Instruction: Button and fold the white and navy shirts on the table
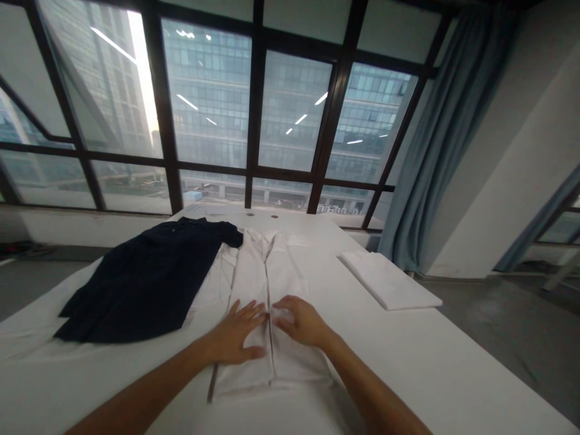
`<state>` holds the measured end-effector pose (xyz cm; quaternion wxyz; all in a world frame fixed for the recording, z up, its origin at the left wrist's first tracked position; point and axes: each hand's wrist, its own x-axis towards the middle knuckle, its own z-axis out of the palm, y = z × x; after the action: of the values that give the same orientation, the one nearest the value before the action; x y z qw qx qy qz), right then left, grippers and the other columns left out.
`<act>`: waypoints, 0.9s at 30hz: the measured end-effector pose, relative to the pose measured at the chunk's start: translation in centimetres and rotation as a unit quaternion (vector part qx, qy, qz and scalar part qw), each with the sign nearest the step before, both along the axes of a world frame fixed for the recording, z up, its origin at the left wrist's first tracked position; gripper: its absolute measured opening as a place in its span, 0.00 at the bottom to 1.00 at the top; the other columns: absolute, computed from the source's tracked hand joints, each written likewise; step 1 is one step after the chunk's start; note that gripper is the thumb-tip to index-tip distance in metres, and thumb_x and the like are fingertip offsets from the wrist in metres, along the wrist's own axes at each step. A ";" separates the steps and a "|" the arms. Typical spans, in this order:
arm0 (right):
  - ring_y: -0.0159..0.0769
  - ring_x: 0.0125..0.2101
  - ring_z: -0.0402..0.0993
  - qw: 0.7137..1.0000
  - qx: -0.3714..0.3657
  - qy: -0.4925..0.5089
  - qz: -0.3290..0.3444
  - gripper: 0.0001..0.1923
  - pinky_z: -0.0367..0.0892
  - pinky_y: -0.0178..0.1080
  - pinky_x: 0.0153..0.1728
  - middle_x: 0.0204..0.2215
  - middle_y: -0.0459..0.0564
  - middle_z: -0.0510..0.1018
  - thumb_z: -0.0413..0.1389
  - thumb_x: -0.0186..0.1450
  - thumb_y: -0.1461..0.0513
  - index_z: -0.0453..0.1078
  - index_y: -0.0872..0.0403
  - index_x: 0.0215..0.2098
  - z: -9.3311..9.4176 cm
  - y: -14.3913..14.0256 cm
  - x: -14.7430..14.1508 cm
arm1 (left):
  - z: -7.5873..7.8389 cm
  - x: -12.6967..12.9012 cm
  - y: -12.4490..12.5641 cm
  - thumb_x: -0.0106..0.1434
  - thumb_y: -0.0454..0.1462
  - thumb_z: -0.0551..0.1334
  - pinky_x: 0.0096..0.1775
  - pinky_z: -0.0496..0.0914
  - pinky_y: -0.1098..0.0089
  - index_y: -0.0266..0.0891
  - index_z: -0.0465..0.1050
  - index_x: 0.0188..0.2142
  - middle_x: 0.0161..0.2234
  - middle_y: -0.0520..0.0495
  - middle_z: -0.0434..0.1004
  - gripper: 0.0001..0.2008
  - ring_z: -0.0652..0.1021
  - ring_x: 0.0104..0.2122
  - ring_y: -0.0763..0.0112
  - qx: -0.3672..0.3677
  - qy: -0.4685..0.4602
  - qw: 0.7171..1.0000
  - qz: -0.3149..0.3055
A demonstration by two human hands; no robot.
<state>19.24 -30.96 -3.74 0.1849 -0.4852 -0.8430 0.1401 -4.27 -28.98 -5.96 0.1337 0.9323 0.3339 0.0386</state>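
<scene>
A white shirt [247, 275] lies flat on the white table, its collar away from me and a dark line running down its front opening. My left hand [240, 335] rests on the left front panel, palm down with the fingers spread. On the other side of the opening, my right hand [299, 320] has its fingers curled and pinches the edge of the right panel; the fabric between the fingertips is mostly hidden. Beside the shirt on the left is a dark navy garment [149, 278], spread out and overlapping white fabric.
To the right, a flat white rectangular bundle [387, 281] lies on the table [453, 368] near its right edge. Large dark-framed windows [211, 96] stand beyond the far end, with a blue-grey curtain [446, 139] at the right. Grey floor [512, 326] shows past the table's right side.
</scene>
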 end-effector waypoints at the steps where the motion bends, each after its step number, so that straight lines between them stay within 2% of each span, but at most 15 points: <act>1: 0.49 0.56 0.64 1.000 0.024 -0.017 -0.010 0.29 0.57 0.49 0.56 0.55 0.60 0.70 0.53 0.63 0.49 0.67 0.55 0.57 -0.3 0.2 0.7 | 0.1 0.1 -0.3 0.60 0.63 0.49 0.62 0.37 0.42 0.46 0.48 0.67 0.68 0.41 0.42 0.42 0.45 0.66 0.50 0.004 0.000 1.000 -0.011; 2: 0.51 0.62 0.54 0.999 0.030 -0.041 -0.007 0.36 0.50 0.52 0.60 0.61 0.61 0.61 0.53 0.62 0.45 0.61 0.56 0.62 -0.7 0.3 1.3 | 0.1 0.2 -0.5 0.60 0.62 0.49 0.61 0.36 0.42 0.47 0.46 0.67 0.68 0.42 0.41 0.41 0.44 0.66 0.50 0.006 0.001 1.000 -0.022; 4: 0.52 0.66 0.41 0.995 -0.002 -0.094 0.024 0.45 0.38 0.57 0.62 0.66 0.61 0.49 0.50 0.61 0.40 0.50 0.56 0.67 -1.6 0.4 2.2 | 0.2 0.4 -1.1 0.62 0.62 0.46 0.61 0.35 0.42 0.48 0.43 0.67 0.68 0.43 0.38 0.39 0.42 0.66 0.52 0.004 0.014 0.999 -0.040; 7: 0.52 0.67 0.34 0.988 -0.041 -0.138 0.057 0.50 0.32 0.57 0.63 0.67 0.61 0.41 0.45 0.60 0.36 0.42 0.57 0.69 -2.3 -0.3 2.6 | 0.3 0.7 -2.1 0.64 0.61 0.43 0.61 0.35 0.41 0.47 0.40 0.68 0.68 0.42 0.34 0.39 0.39 0.67 0.53 -0.007 0.041 0.998 -0.041; 9: 0.54 0.66 0.33 0.985 -0.044 -0.153 0.065 0.53 0.33 0.58 0.62 0.67 0.63 0.39 0.45 0.59 0.34 0.41 0.59 0.69 -1.9 -1.0 2.5 | 0.8 0.7 -2.8 0.64 0.61 0.43 0.61 0.36 0.40 0.46 0.41 0.68 0.68 0.41 0.34 0.39 0.39 0.66 0.51 -0.011 0.046 0.998 -0.038; 11: 0.58 0.65 0.40 0.984 -0.038 -0.160 0.075 0.55 0.40 0.58 0.61 0.67 0.66 0.44 0.48 0.55 0.33 0.45 0.59 0.68 -0.9 -1.3 2.4 | 1.5 0.7 -3.2 0.61 0.63 0.47 0.61 0.41 0.41 0.45 0.44 0.67 0.68 0.39 0.38 0.42 0.43 0.66 0.47 -0.023 0.036 0.998 -0.054; 12: 0.59 0.64 0.47 0.982 -0.037 -0.162 0.085 0.55 0.46 0.56 0.60 0.65 0.66 0.50 0.50 0.54 0.33 0.50 0.58 0.67 -0.3 -1.3 2.4 | 1.8 0.7 -3.1 0.59 0.63 0.50 0.61 0.45 0.43 0.45 0.49 0.66 0.67 0.39 0.44 0.42 0.48 0.65 0.47 -0.035 0.024 0.997 -0.070; 14: 0.55 0.55 0.64 0.982 -0.046 -0.156 0.099 0.45 0.58 0.51 0.54 0.58 0.63 0.67 0.52 0.55 0.35 0.63 0.55 0.60 0.9 -0.5 2.5 | 2.4 0.7 -2.1 0.62 0.60 0.51 0.60 0.57 0.53 0.47 0.61 0.61 0.62 0.43 0.61 0.34 0.62 0.61 0.52 -0.061 -0.016 0.994 -0.093; 16: 0.47 0.48 0.72 0.988 -0.030 -0.133 0.069 0.33 0.62 0.46 0.49 0.49 0.58 0.75 0.48 0.62 0.40 0.70 0.53 0.54 1.4 1.2 2.8 | 2.3 0.8 -0.1 0.68 0.54 0.46 0.56 0.63 0.63 0.47 0.68 0.56 0.55 0.47 0.72 0.26 0.71 0.55 0.62 -0.048 -0.065 0.995 -0.055; 18: 0.47 0.52 0.68 0.994 0.013 -0.113 0.006 0.30 0.60 0.46 0.52 0.52 0.60 0.72 0.47 0.66 0.45 0.67 0.56 0.56 1.1 3.1 3.1 | 1.5 0.9 1.9 0.69 0.51 0.44 0.58 0.61 0.64 0.44 0.65 0.59 0.57 0.45 0.69 0.26 0.69 0.57 0.64 0.006 -0.078 0.997 0.021; 20: 0.49 0.59 0.58 0.992 0.039 -0.114 -0.027 0.33 0.55 0.49 0.56 0.60 0.63 0.63 0.49 0.65 0.46 0.60 0.58 0.61 0.2 4.5 3.4 | 0.4 0.9 3.1 0.68 0.52 0.47 0.62 0.54 0.58 0.38 0.56 0.64 0.64 0.41 0.56 0.31 0.58 0.63 0.59 0.052 -0.047 0.995 0.068; 21: 0.50 0.61 0.55 0.992 0.036 -0.120 -0.022 0.35 0.53 0.49 0.57 0.62 0.63 0.59 0.50 0.64 0.46 0.58 0.58 0.63 -0.3 5.0 3.6 | -0.1 0.8 3.2 0.68 0.53 0.46 0.63 0.50 0.55 0.36 0.52 0.65 0.66 0.39 0.49 0.33 0.52 0.65 0.56 0.056 -0.024 0.996 0.071; 23: 0.50 0.59 0.58 0.991 0.018 -0.129 0.013 0.36 0.55 0.49 0.56 0.61 0.61 0.62 0.52 0.61 0.43 0.62 0.54 0.61 -0.7 5.5 4.0 | -0.7 0.5 2.7 0.68 0.54 0.44 0.63 0.47 0.53 0.35 0.48 0.67 0.68 0.39 0.41 0.35 0.46 0.66 0.54 0.043 0.007 0.998 0.056; 25: 0.47 0.50 0.69 0.990 -0.003 -0.127 0.055 0.32 0.61 0.45 0.49 0.52 0.57 0.73 0.54 0.58 0.41 0.71 0.51 0.52 -0.5 6.2 4.4 | -0.4 0.0 2.2 0.66 0.57 0.45 0.63 0.49 0.54 0.37 0.49 0.66 0.67 0.40 0.43 0.37 0.49 0.66 0.53 0.023 0.005 1.000 0.017; 27: 0.40 0.38 0.74 0.990 -0.039 -0.108 0.079 0.25 0.65 0.39 0.41 0.39 0.52 0.80 0.53 0.60 0.43 0.76 0.51 0.42 0.1 7.7 4.8 | 0.5 -0.5 2.9 0.64 0.57 0.49 0.60 0.57 0.58 0.43 0.60 0.62 0.64 0.43 0.58 0.33 0.61 0.62 0.55 -0.006 -0.021 0.999 -0.026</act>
<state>24.07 -23.25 -3.59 0.0628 -0.4365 -0.8875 0.1335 -4.80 -26.04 -5.45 0.1469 0.9388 0.3070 0.0524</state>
